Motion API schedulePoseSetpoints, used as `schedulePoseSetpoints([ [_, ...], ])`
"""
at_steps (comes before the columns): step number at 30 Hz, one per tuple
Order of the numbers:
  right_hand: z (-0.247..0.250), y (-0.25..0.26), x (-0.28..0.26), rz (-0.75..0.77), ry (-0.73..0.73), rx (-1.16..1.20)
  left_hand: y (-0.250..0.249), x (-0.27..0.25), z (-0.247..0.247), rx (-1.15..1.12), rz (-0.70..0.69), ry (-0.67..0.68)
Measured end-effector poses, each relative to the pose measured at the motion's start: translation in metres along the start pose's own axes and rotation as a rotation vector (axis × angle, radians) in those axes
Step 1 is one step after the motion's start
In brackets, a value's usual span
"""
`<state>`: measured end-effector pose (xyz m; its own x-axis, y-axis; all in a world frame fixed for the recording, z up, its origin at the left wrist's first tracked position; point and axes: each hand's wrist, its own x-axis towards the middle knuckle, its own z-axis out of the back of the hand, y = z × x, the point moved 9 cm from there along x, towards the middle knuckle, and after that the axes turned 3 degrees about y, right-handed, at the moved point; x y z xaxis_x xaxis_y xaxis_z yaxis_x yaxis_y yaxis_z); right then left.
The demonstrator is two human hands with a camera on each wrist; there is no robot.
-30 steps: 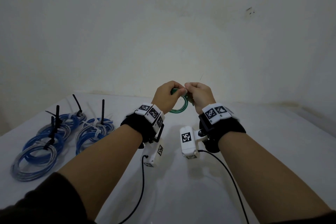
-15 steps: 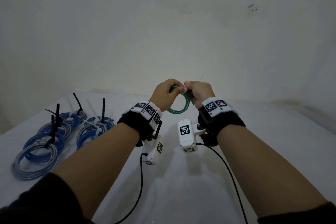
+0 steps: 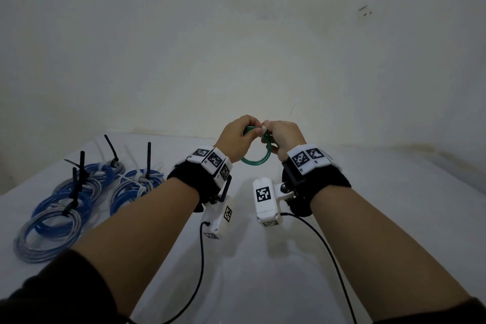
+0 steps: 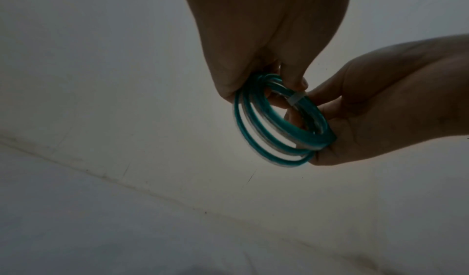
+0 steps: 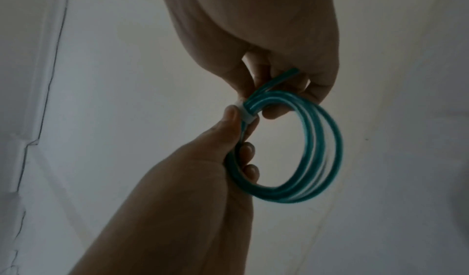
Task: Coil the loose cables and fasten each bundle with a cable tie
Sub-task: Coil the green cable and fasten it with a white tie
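A small green cable coil [image 3: 256, 162] hangs in the air over the white table [image 3: 394, 205], held between both hands. My left hand [image 3: 244, 126] grips its top left, with fingers curled through the loop [image 5: 248, 159] and the thumb pressed on a white cable tie [image 5: 245, 113]. My right hand [image 3: 273, 129] pinches the coil beside the tie, near the loose cable end [image 5: 291, 71]. The tie [image 4: 295, 99] is wrapped round the strands. The coil [image 4: 274, 123] fans out into several loops below it.
Several blue and grey cable bundles [image 3: 60, 208] lie on the table's left side, fastened with black ties [image 3: 79, 179] and white ties [image 3: 136, 181] that stick up. A plain wall stands close behind. Black camera leads [image 3: 201, 258] hang from both wrists.
Both hands stay on the green coil in nearly the same place. Only the fingertips have shifted slightly at the tie.
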<state>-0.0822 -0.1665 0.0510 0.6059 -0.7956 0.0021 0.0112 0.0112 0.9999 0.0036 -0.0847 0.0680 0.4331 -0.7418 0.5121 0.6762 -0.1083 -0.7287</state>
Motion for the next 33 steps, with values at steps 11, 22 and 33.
schedulePoseSetpoints([
  [11, -0.011, 0.010, -0.002, 0.211, -0.011, -0.050, 0.004, 0.000, 0.020, 0.046, 0.057, -0.157],
  [22, -0.024, 0.025, -0.021, 0.656, -0.179, -0.771, 0.007, -0.002, 0.028, -0.054, 0.074, -0.276],
  [33, -0.028, 0.030, -0.017, 0.671, -0.088, -0.754, -0.003, -0.004, 0.030, -0.091, 0.021, -0.319],
])
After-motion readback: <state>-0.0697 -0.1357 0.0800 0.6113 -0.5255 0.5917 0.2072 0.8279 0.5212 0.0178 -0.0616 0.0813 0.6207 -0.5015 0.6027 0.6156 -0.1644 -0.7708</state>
